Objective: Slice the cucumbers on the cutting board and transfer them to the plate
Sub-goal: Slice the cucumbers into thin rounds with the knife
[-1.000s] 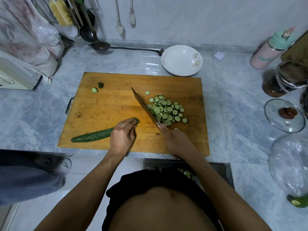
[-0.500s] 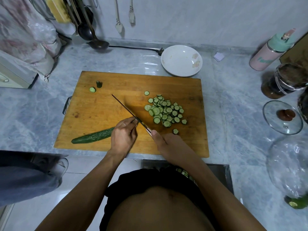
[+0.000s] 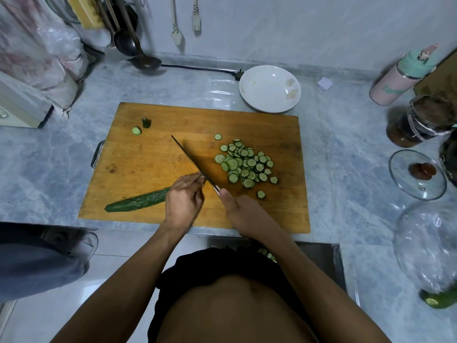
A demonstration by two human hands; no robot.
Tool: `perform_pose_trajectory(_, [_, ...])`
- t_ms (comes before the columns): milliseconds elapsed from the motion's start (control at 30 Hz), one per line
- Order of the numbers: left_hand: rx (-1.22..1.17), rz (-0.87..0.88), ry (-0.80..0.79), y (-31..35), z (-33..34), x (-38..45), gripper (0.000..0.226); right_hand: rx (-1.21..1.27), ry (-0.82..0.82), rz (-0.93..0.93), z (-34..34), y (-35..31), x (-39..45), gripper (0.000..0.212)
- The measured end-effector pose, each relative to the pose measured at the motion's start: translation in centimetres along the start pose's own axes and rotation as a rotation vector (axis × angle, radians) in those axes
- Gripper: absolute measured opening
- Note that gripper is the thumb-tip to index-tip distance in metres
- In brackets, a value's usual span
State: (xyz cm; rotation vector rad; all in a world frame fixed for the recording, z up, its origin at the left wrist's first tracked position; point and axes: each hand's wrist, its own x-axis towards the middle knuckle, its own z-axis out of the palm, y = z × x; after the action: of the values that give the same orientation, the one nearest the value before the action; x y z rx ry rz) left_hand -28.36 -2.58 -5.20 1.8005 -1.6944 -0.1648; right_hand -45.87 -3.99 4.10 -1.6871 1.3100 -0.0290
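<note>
Head view: dark green cucumber [image 3: 138, 201] half-cut; left hand [image 3: 183, 201] pinching it; right hand [image 3: 243, 211] gripping knife [image 3: 191, 162].

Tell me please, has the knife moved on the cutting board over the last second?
Yes. The knife has shifted left, away from the pile of slices, and now sits at the left hand over the cucumber.

The left hand [image 3: 183, 199] covers the cut end of the cucumber [image 3: 138, 200]. The right hand [image 3: 243, 212] hides most of the knife [image 3: 190, 161] handle. At the right edge, a dark jar [image 3: 449, 154] is cut off.
</note>
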Motion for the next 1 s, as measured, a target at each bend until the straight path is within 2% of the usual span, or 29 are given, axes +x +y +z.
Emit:
perform_pose_trajectory(134, [-0.015, -0.015, 0.008, 0.0, 0.2, -0.1, 0.028, -0.007, 0.028, -0.014, 0.9, 0.5, -0.3, 0.062])
perform_pose_trajectory(267, [0.007, -0.019, -0.018, -0.1, -0.3, -0.1, 0.031, 0.059, 0.042, 0.023, 0.5, 1.3, 0.1, 0.068])
perform_pose_trajectory(434, [0.124, -0.116, -0.159, 0.2, -0.8, 0.3, 0.042, 0.172, 0.114, 0.061, -1.1, 3.1, -0.4, 0.071])
perform_pose_trajectory(601, [0.138, -0.166, -0.27, 2.8, -3.1, 1.0, 0.049, 0.272, 0.169, 0.098, -2.0, 3.6, -1.2, 0.073])
perform_pose_trajectory(768, [0.178, -0.052, -0.394, 3.3, -4.3, 1.8, 0.054, 0.205, 0.143, 0.09, -2.3, 2.8, -1.6, 0.073])
perform_pose_trajectory(1001, [0.17, 0.131, -0.349, 0.3, -3.9, 2.3, 0.055, 0.08, 0.206, 0.053, -0.9, 1.3, -1.3, 0.067])
